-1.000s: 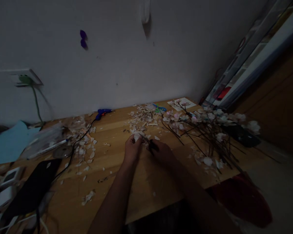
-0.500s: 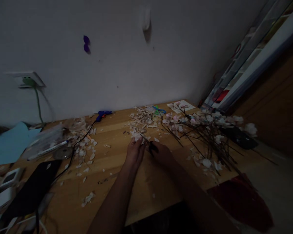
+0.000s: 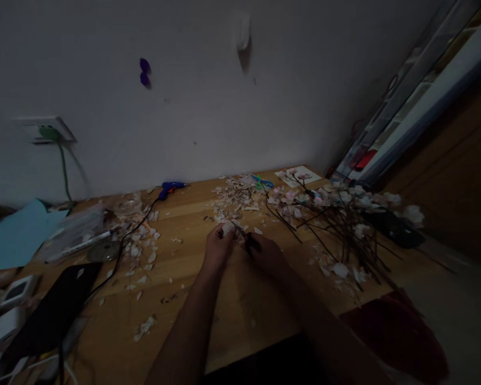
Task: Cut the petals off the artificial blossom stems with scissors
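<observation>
My left hand (image 3: pixel 217 246) pinches a small pale petal-like piece (image 3: pixel 227 228) over the middle of the wooden table. In my right hand (image 3: pixel 266 254) is a pair of dark-handled scissors (image 3: pixel 248 244). Their blades point up and left, right against the pale piece; whether they bite into it is too dim to tell. Just beyond my hands spreads a heap of pale offcuts (image 3: pixel 240 195). Several loose petals (image 3: pixel 146 248) lie scattered to the left of my hands.
Flower branches (image 3: pixel 344 214) with pale blossoms cover the right side. At the back are blue-green scissors (image 3: pixel 261 182) and a blue glue gun (image 3: pixel 170 188), its cord running left. A black phone-like slab (image 3: pixel 56 305), plastic bags (image 3: pixel 76 230) and blue paper (image 3: pixel 22 235) sit at left.
My left hand has shifted slightly left and turned a little, with the pale piece now showing more beside the scissor blades. My right hand keeps hold of the scissors in nearly the same place.
</observation>
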Action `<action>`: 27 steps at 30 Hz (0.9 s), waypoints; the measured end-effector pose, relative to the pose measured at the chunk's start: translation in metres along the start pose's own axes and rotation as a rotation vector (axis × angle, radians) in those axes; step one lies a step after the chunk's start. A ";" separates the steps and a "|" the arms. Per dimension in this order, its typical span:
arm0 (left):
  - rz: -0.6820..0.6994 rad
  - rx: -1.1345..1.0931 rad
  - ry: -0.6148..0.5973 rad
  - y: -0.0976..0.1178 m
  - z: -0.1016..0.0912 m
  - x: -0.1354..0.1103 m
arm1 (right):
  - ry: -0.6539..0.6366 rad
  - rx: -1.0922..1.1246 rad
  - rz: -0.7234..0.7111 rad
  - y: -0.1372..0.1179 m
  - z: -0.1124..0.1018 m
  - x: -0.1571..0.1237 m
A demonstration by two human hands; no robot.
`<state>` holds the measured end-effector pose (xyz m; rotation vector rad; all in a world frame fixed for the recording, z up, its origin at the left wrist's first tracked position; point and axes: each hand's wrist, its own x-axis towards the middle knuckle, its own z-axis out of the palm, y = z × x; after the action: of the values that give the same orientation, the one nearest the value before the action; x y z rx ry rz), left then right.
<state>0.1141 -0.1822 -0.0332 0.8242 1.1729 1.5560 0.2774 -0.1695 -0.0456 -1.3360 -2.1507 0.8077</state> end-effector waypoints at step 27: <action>-0.175 -0.518 0.018 -0.009 0.019 -0.008 | 0.010 -0.088 -0.004 0.004 0.004 0.002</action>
<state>0.1368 -0.1844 -0.0353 0.3547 0.7731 1.6184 0.2765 -0.1668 -0.0512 -1.3760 -2.2029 0.7111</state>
